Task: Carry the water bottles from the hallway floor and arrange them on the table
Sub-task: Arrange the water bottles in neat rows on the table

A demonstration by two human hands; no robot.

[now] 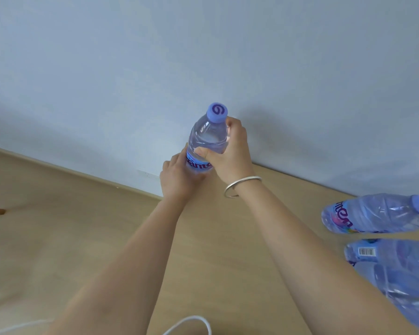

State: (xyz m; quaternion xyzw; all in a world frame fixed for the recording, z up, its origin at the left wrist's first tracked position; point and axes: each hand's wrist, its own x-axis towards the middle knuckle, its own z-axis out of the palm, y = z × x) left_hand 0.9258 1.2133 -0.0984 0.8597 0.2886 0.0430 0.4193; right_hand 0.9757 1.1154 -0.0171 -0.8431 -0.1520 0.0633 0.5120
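**Upright bottle held in both hands at the far edge of the worktop**

Nearest, at 6 o'clock, a white cord [191,321] loops over the pale wood worktop [58,238]. At 3 to 4 o'clock, two more water bottles [373,213] lie on their sides, the farther one's cap pointing toward 3 o'clock.

Both forearms reach toward 12 o'clock. The left hand [177,182] cups the label band from the 9 o'clock side, its fingers wrapped round behind, likely steadying the base. The right hand [230,151], a silver bangle [240,187] at its wrist, closes round the shoulder, thumb across the front.

The held bottle [208,139] stands near the wall [203,56], long axis roughly vertical, cap tipped slightly toward the camera. I cannot tell whether its base touches the worktop.
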